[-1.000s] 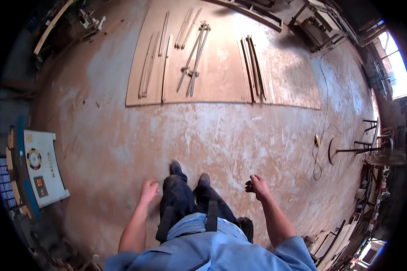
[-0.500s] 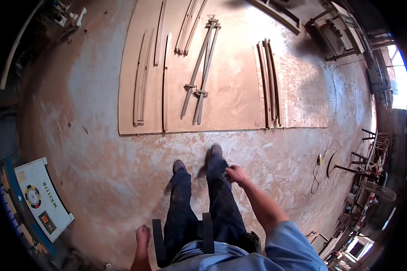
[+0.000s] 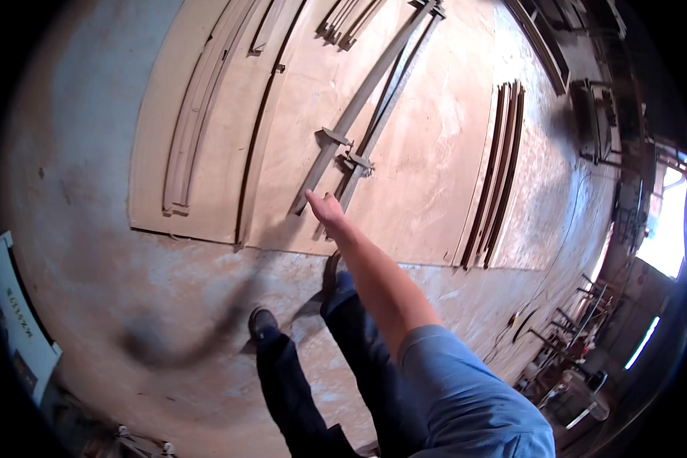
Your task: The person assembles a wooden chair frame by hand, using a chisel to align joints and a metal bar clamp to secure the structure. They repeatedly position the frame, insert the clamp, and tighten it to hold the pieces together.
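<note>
My right hand point(image 3: 324, 208) is stretched forward with loose fingers, holding nothing, just above the near ends of two long bar clamps point(image 3: 362, 114) that lie diagonally on flat plywood sheets point(image 3: 435, 175) on the floor. My left hand is out of view. My two feet in dark shoes point(image 3: 261, 322) stand on the dusty concrete just before the plywood's near edge.
Several thin wooden strips point(image 3: 195, 126) lie on the plywood at the left, and a group of dark strips point(image 3: 496, 175) at the right. A white machine point(image 3: 19, 320) stands at the left edge. Metal frames and clutter point(image 3: 580, 336) line the right side by a bright window.
I have walked forward to the plywood. My right arm has swung out ahead toward the clamps. My left hand has dropped out of the picture.
</note>
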A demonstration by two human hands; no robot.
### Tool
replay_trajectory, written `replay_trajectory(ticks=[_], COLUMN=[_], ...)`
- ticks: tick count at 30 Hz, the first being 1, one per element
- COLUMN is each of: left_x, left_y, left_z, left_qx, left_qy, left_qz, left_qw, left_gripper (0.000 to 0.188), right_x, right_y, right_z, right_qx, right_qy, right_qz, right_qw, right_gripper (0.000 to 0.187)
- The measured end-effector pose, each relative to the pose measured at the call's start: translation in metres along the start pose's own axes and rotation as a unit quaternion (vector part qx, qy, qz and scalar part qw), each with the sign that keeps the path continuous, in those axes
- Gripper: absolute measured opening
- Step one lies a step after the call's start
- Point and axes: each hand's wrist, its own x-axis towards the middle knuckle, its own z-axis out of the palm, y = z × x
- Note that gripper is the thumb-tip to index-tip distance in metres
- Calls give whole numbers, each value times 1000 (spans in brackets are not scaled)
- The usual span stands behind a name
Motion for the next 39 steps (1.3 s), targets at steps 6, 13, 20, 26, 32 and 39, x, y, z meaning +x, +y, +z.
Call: replay_trajectory(ticks=[6, 13, 20, 26, 32, 39], left_x=[11, -10, 11, 140, -203, -360], left_y=[53, 48, -4, 143, 371, 314], left_z=[8, -1, -86, -187, -125, -9], left_qx=[-48, -85, -118, 89, 255, 315], left_qy=[-22, -15, -62, -95, 61, 129], left_qz=[-2, 37, 140, 309, 698, 930], left_qw=[999, 996, 981, 942, 667, 142], left_gripper=[32, 36, 41, 47, 61, 79], right_x=[64, -58, -197, -417, -737, -993], right_y=[19, -32, -64, 54, 176, 269], right_z=[-3, -70, -304, -423, -399, -299], right_qx=[348, 543, 310, -80, -118, -194], right_qy=[-46, -138, 125, 255, 340, 282], right_qz=[145, 30, 90, -88, -2, 49], right_qw=[925, 828, 938, 960, 933, 939], right_gripper=[69, 31, 39, 54, 47, 44])
